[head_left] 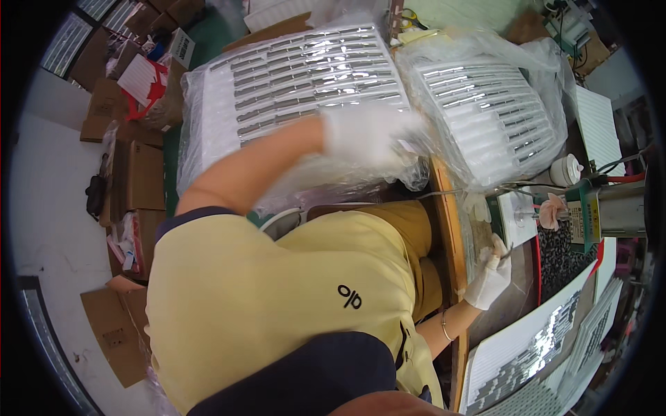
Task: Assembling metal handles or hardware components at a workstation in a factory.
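Cannot make out the fingers of the left hand [364, 135], smeared by motion just left of the wood edge [452, 239], nor name the blurred glint [406, 146] at their tips. Cannot see the part of the pack [305, 76] under that hand and forearm [257, 159]. Cannot identify the sliver [508, 253] at the right hand [487, 279], just right of the wood edge: too small. Well left of the wood edge, cannot name the grey curve [282, 223], mostly hidden behind the shirt [277, 298]. Right of the wood edge's lower end, panels [524, 347] cut off below.

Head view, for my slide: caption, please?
Gloved left hand blurred near wrapped trays of silver parts; right hand over bench.
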{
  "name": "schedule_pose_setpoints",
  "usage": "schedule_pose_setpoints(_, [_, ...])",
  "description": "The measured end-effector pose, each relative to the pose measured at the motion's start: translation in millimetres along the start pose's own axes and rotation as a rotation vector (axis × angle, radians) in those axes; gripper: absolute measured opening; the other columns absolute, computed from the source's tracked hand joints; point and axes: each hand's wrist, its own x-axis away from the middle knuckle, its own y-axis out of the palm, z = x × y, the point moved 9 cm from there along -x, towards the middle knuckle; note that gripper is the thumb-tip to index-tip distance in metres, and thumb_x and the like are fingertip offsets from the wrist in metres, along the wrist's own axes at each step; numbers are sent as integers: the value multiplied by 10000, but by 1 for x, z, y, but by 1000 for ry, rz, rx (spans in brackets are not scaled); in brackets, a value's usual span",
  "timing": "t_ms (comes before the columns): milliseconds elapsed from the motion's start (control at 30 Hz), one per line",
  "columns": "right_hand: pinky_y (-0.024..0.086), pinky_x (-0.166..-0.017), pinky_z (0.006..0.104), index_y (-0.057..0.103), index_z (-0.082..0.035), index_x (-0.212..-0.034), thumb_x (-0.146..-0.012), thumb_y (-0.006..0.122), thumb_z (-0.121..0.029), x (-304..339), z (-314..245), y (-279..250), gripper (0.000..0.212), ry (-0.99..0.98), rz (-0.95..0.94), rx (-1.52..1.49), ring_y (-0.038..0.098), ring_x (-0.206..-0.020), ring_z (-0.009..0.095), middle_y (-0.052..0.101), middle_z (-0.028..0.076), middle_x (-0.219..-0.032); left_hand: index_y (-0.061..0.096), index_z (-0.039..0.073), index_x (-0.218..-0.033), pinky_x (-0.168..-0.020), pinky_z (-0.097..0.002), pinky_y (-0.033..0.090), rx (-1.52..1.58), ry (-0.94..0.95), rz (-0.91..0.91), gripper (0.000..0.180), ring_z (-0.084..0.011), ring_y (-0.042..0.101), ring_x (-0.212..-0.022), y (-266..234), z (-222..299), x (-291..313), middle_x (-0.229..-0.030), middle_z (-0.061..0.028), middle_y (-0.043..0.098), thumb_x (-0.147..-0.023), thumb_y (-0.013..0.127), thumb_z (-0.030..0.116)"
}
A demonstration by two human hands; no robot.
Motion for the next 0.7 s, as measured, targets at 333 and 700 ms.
schedule_pose_setpoints(333, [299, -501, 215, 648, -62, -995, -893, 555, -207, 7, 71, -50, 200, 225, 402, -238, 426, -600, 77, 527, -8, -818, 495, 95, -1143, -842, -427, 465, -772, -895, 342, 379, -377, 592, -967, -203, -216, 223, -1040, -202, 624, -778, 585, 140])
schedule_pose_setpoints(700, [209, -432, 194, 653, -53, -972, -907, 560, -214, 7, 78, -61, 197, 148, 455, -255, 291, -490, 21, 441, -69, -687, 570, 73, -1072, -821, -406, 479, -991, -657, 242, 271, -357, 597, -952, -202, -239, 221, -1043, -198, 616, -818, 478, 53])
